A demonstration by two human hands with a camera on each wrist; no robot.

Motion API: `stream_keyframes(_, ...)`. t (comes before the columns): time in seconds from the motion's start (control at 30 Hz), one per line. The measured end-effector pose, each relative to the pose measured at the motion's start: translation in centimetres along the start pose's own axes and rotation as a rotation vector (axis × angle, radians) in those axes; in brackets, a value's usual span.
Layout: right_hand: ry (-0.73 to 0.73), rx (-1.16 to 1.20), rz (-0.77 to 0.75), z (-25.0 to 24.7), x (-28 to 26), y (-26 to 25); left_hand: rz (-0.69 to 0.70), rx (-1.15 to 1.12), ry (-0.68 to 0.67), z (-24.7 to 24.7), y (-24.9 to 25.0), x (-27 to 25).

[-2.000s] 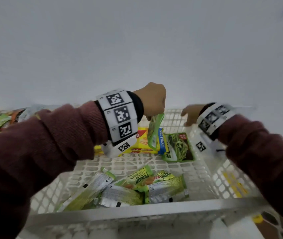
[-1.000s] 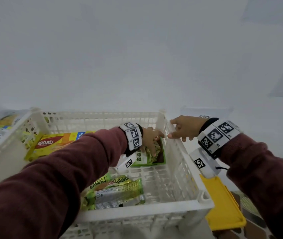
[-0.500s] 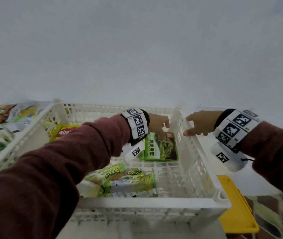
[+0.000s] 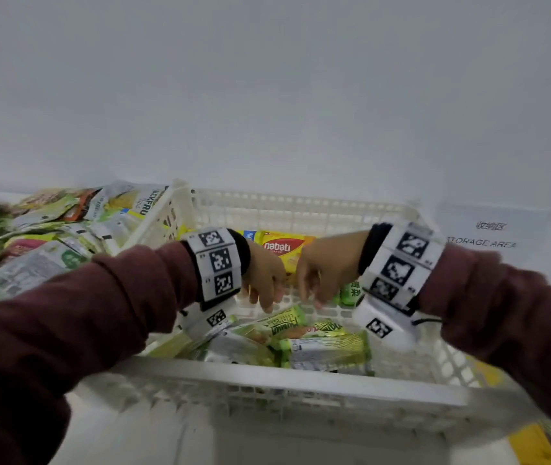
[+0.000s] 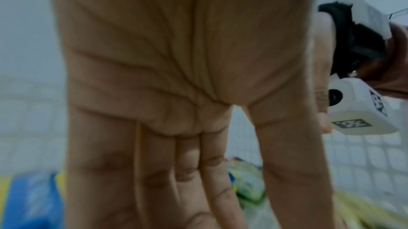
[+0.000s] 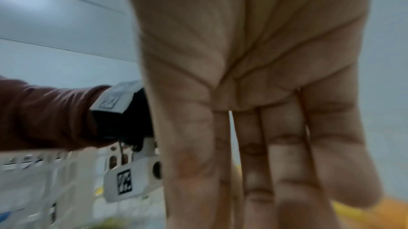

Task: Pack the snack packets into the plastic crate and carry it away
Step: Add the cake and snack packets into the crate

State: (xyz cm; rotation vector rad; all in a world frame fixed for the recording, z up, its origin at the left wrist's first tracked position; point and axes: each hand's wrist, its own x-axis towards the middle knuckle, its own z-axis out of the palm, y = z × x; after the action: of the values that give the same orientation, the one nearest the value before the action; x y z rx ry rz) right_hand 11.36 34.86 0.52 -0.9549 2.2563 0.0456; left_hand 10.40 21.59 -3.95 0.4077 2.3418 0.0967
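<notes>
1. The left hand (image 4: pixel 264 280) has let go of the green packet (image 4: pixel 351 292); it now lies inside the plastic crate (image 4: pixel 287 380).
2. Both the left and the right hand (image 4: pixel 324 276) hang empty, fingers loose, over the crate.
3. More snack packets (image 4: pixel 42 236) wait on the surface to the left.

The plastic crate (image 4: pixel 287 380) is set on the desk (image 4: pixel 140 437). Wafer bars (image 4: pixel 321 350) are laid at its near side, a nabati pack (image 4: pixel 279 248) at its far side. Loose snack packets (image 4: pixel 42 236) are piled left of it; a storage-area label (image 4: pixel 488 234) is placed to its right.
</notes>
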Motion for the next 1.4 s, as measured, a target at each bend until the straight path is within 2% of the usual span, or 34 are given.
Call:
stream_keyframes(0.13,-0.110,0.047,-0.051,3.0,2.3,-1.2,0.027,0.065,-0.035,2.9,-0.8,1.4)
stream_keyframes(0.37,-0.098,0.093,-0.056,3.5,2.7,-0.3,0.164,0.076,0.107,4.0,-0.2,1.3)
stream_keyframes(0.67,-0.143,0.185,-0.072,4.6,3.7,1.1,0.155,0.000,0.095,3.1,-0.3,0.5)
stream_keyframes(0.8,-0.126,0.213,-0.093,4.2,3.5,1.4,0.152,-0.016,0.134,2.4,-0.1,-0.1)
stream_keyframes(1.03,0.014,0.318,-0.146,2.4,1.8,1.8,0.069,-0.192,0.239,0.4,-1.0,-1.8)
stream_keyframes(1.17,0.175,0.419,-0.157,1.5,0.8,2.6,0.059,-0.416,0.368,-1.3,-2.2,-3.6)
stream_keyframes(1.27,0.337,0.403,-0.131,1.0,0.5,2.8,0.021,-0.595,0.468,-2.1,-3.0,-4.8)
stream_keyframes(1.33,0.414,0.317,-0.111,1.2,0.9,2.5,-0.049,-0.607,0.476,-2.1,-3.6,-5.2)
stream_keyframes(1.4,0.418,0.215,-0.083,1.9,1.7,2.1,-0.133,-0.496,0.437,-1.6,-3.9,-5.4)
